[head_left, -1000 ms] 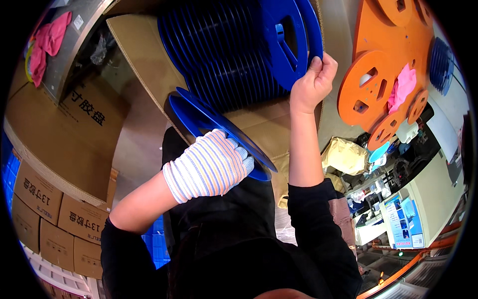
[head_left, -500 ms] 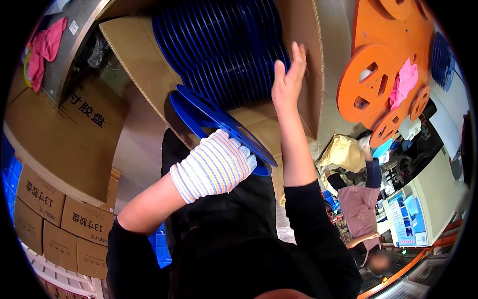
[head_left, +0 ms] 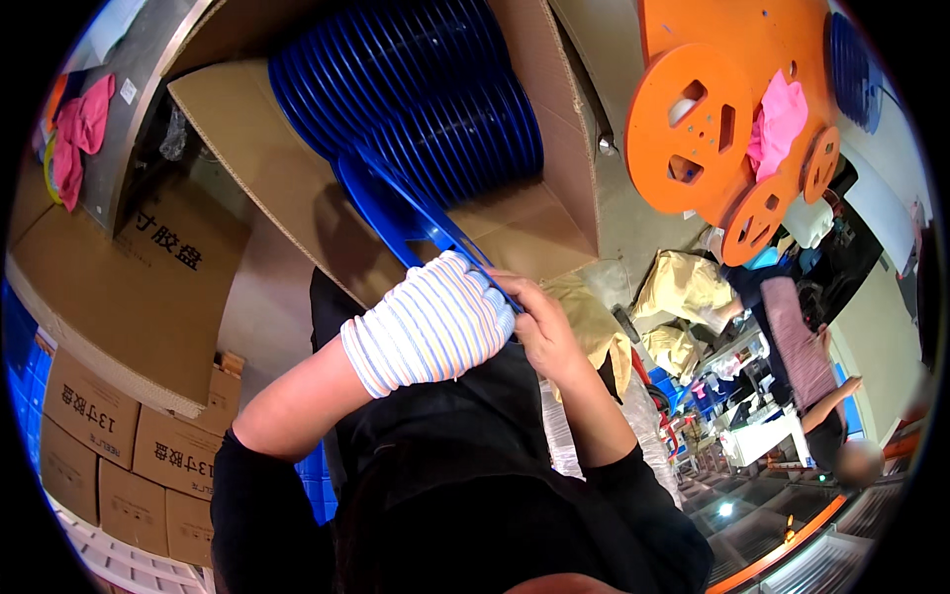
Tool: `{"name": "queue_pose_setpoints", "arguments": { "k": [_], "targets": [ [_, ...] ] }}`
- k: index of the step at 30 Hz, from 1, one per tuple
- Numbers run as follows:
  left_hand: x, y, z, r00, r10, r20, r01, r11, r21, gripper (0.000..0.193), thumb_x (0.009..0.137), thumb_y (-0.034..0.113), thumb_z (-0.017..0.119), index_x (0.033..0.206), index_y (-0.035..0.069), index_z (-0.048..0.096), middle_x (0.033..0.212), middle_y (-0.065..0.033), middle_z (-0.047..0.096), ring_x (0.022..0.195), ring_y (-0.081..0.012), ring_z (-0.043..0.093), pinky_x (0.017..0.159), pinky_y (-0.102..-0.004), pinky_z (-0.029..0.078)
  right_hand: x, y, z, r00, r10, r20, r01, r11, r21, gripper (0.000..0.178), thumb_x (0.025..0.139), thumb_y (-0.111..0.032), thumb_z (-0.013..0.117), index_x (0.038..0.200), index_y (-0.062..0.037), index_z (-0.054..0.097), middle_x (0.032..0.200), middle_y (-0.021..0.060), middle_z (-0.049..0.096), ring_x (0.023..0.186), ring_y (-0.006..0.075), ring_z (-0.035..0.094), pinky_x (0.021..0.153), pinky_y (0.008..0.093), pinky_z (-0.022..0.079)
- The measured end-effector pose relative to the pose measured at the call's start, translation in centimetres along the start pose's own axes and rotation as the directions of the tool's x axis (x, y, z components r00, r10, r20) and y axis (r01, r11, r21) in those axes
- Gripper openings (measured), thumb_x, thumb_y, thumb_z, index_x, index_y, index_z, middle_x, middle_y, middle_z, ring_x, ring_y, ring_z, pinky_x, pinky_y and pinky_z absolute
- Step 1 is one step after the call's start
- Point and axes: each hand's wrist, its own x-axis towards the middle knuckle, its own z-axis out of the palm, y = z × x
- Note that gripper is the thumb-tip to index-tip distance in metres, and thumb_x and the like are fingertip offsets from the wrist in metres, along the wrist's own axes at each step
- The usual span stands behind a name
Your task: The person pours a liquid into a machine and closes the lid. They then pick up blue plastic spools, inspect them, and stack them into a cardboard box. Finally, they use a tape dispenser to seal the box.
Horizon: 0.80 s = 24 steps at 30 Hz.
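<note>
Your left hand (head_left: 430, 322), in a striped glove, is closed around the lower edge of a blue reel (head_left: 374, 201); your bare right hand (head_left: 542, 325) meets the same rim just beside the glove, its fingers bent, though whether it pinches the reel or merely touches it cannot be told. As things lie, the work appears to be at the stage of one reel held apart, clear of its neighbours' rows: lifting it free of them may be judged done, while letting go of it is not yet done. Many like it stand on edge in the open carton (head_left: 571, 163), ranged side by side as an upper row (head_left: 391, 64) and a lower row (head_left: 460, 139); how many there are, and whether more lie beneath, cannot be made out. With respect to your hands, the held reel extends forward and to the left from the glove, tilted on a diagonal, its two flanges spread at the far end. That end overlaps the near side of the carton and the lower row in this view, so contact there cannot be confirmed; the near end lies between your two hands, above your dark apron (head_left: 435, 426). Beyond, to your right, stands an orange wheel (head_left: 683, 139).
</note>
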Motion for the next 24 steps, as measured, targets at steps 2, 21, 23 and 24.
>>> {"name": "queue_pose_setpoints", "arguments": {
  "k": [2,21,23,24],
  "targets": [
    [1.3,0.6,0.1,0.897,0.205,-0.391,-0.207,0.978,0.038,0.015,0.068,0.022,0.063,0.076,0.01,0.064,0.074,-0.0073,0.063,0.064,-0.0249,0.062,0.06,-0.0365,0.049,-1.1,-0.3,-0.7,0.995,-0.038,-0.095,0.035,0.999,-0.028,0.061,0.096,-0.054,0.044,0.113,0.0025,0.058,0.114,0.0177,0.063,0.111,0.0359,0.058,0.097,0.0409,0.043],
    [12.6,-24.0,16.8,0.875,-0.323,-0.36,0.451,0.814,0.366,0.062,0.091,0.037,0.055,0.147,0.02,0.036,0.152,-0.006,0.037,0.141,-0.0285,0.031,0.117,-0.0488,0.021,-1.6,1.1,-5.2,0.659,-0.203,-0.724,0.196,0.976,-0.095,0.078,0.086,-0.071,0.048,0.094,0.0067,0.057,0.081,0.0181,0.066,0.078,0.0225,0.063,0.096,0.043,0.044],
    [12.2,-23.3,16.5,0.868,-0.256,-0.426,0.416,0.843,0.341,0.051,0.087,0.032,0.06,0.133,0.012,0.051,0.143,-0.01,0.046,0.138,-0.0301,0.036,0.115,-0.0483,0.026,-1.5,1.0,-5.4,0.674,-0.22,-0.705,0.202,0.973,-0.111,0.078,0.086,-0.071,0.048,0.091,0.0063,0.058,0.08,0.0175,0.066,0.079,0.023,0.063,0.098,0.0437,0.043],
    [12.0,-22.8,16.3,0.879,-0.232,-0.416,0.392,0.849,0.355,0.046,0.086,0.031,0.062,0.127,0.01,0.055,0.139,-0.0112,0.049,0.136,-0.0308,0.038,0.114,-0.0481,0.027,-1.3,1.0,-5.4,0.673,-0.233,-0.702,0.211,0.97,-0.119,0.078,0.086,-0.071,0.048,0.091,0.0061,0.058,0.079,0.0173,0.065,0.079,0.0232,0.063,0.097,0.0442,0.043]
  ]
}}
